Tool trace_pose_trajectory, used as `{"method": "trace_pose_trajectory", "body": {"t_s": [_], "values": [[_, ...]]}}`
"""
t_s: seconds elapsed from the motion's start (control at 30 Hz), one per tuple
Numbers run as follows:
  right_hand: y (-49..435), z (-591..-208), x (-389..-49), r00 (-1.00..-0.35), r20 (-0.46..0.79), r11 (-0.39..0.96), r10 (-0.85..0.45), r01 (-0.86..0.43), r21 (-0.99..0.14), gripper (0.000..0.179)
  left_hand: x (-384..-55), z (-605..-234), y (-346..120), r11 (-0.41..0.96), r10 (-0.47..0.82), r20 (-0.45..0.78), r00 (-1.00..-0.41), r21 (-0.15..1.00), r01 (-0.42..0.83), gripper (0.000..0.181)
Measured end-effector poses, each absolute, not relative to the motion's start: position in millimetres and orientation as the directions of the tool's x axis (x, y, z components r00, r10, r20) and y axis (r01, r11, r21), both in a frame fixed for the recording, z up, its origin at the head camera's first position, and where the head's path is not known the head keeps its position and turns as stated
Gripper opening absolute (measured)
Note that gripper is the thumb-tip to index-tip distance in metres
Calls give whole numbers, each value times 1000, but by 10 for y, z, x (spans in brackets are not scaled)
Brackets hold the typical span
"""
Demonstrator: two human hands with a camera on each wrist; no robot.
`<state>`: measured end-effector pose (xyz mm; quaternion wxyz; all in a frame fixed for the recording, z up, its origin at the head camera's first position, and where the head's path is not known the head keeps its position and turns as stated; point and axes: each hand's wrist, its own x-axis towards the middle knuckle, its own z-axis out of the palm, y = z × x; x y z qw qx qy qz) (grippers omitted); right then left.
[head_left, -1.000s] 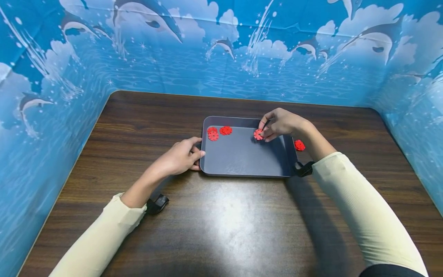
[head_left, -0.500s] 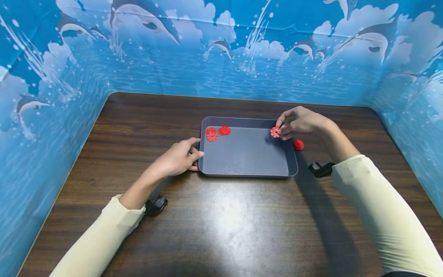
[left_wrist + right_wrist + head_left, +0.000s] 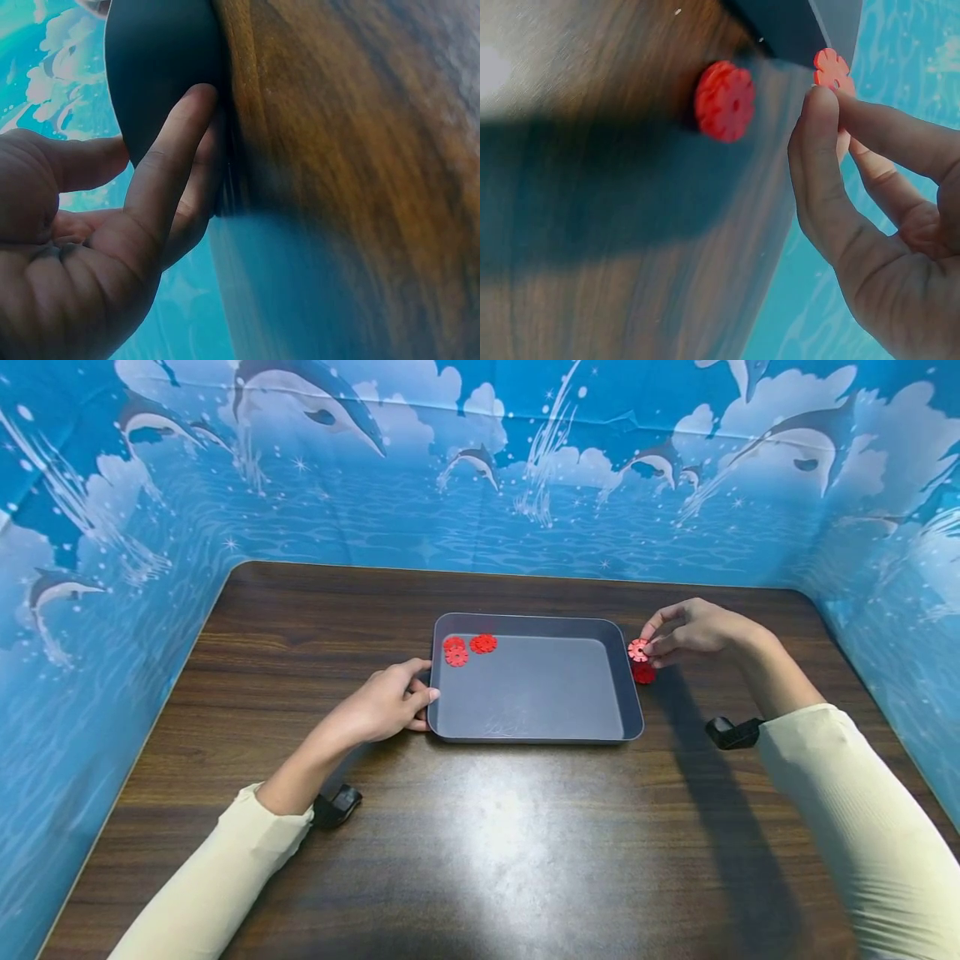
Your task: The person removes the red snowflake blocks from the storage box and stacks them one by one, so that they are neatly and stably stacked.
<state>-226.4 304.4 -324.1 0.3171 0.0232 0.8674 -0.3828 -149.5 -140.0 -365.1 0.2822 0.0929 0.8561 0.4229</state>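
In the head view, my left hand (image 3: 393, 697) holds the left side of a dark grey rectangular tray (image 3: 532, 727), thumb at its rim. The left wrist view shows fingers against the outer wall (image 3: 169, 60). Just beyond the tray's right side, my right hand (image 3: 697, 631) pinches a red notched plastic disc (image 3: 637, 649) with a small centre hole. Thumb and fingertips grip that disc's edge in the right wrist view. A stack of similar red discs (image 3: 724, 103) sits on the table right by the tray, beneath the held one.
Two overlapping red discs (image 3: 455, 652) lie in the tray's far left corner, beside another overlapping cluster (image 3: 483, 643). The brown wood-grain table (image 3: 480, 843) has a blue dolphin-print curtain (image 3: 420, 502) behind and at both sides.
My right hand has carried the pinched disc rightwards, from over the tray, past its right wall, to above the stack. My left hand keeps its place at the tray.
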Motion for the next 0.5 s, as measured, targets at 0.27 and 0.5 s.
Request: {"method": "trace_pose_trajectory", "body": {"t_s": [0.27, 0.5], "values": [[3173, -3334, -2219, -780, -602, 674, -170, 353, -648, 24, -1502, -3664, -1397, 622, 393, -406, -825, 778, -87, 64], [3212, -3422, -2188, -773, -612, 657, -169, 374, -654, 24, -1510, -3675, -1396, 625, 391, -406, -826, 776, -86, 64]]}}
